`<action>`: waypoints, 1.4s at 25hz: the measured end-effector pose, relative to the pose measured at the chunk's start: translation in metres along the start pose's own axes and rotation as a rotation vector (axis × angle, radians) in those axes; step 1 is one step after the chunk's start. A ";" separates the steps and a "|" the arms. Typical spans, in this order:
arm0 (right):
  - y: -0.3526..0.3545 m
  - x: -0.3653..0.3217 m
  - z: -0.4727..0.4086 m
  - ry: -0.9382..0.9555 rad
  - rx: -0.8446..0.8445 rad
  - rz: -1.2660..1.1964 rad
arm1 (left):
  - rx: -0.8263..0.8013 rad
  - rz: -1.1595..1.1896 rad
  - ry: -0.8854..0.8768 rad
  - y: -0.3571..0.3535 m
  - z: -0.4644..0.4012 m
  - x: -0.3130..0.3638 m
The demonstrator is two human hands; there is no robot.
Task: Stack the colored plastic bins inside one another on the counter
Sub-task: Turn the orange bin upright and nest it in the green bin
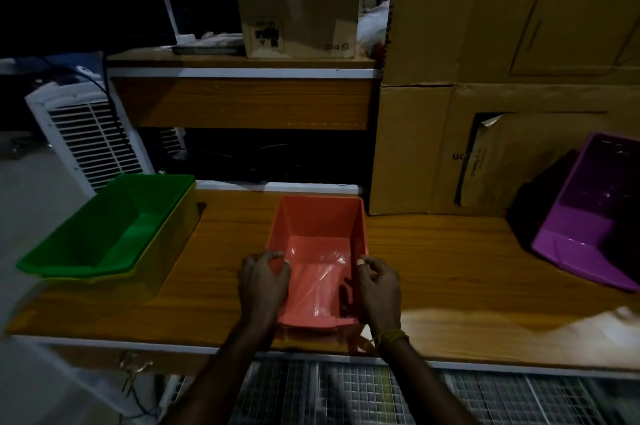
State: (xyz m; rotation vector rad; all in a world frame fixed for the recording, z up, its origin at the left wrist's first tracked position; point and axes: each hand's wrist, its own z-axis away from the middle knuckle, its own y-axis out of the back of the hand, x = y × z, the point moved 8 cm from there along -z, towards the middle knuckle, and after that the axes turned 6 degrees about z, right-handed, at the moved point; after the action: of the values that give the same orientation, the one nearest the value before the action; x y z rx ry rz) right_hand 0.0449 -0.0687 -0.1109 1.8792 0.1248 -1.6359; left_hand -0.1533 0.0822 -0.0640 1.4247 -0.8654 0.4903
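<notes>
A salmon-red plastic bin [317, 227] stands in the middle of the wooden counter [450, 272], its open top towards me. My left hand [263, 280] grips its left wall and my right hand [379, 289] grips its right wall, thumbs inside the rim. At the counter's left end a green bin [114, 227] sits nested inside a yellow bin [162, 261]. A purple bin [588, 216] lies tilted at the far right, leaning against the cardboard boxes.
Large cardboard boxes [485, 112] stand along the back right of the counter. A wooden shelf [242, 102] with a small carton is behind the centre. A white fan unit [86, 133] stands left. Wire mesh [346, 393] lies below the front edge.
</notes>
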 end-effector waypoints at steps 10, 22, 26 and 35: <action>-0.028 -0.060 0.042 -0.017 0.173 0.090 | -0.052 0.089 -0.111 0.046 -0.032 -0.017; -0.122 -0.189 0.078 0.096 0.209 0.055 | 0.073 0.155 -0.342 0.185 -0.120 -0.032; -0.142 -0.240 0.084 0.216 0.226 0.044 | 0.159 0.144 -0.408 0.238 -0.139 -0.026; -0.228 -0.347 0.094 0.355 0.160 0.032 | 0.337 0.137 -0.464 0.356 -0.190 -0.042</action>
State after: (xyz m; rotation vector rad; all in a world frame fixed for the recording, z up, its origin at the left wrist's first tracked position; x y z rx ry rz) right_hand -0.2187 0.1780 0.1153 2.2690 0.1139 -1.3098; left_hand -0.4062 0.3188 0.1474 1.8355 -1.3030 0.4270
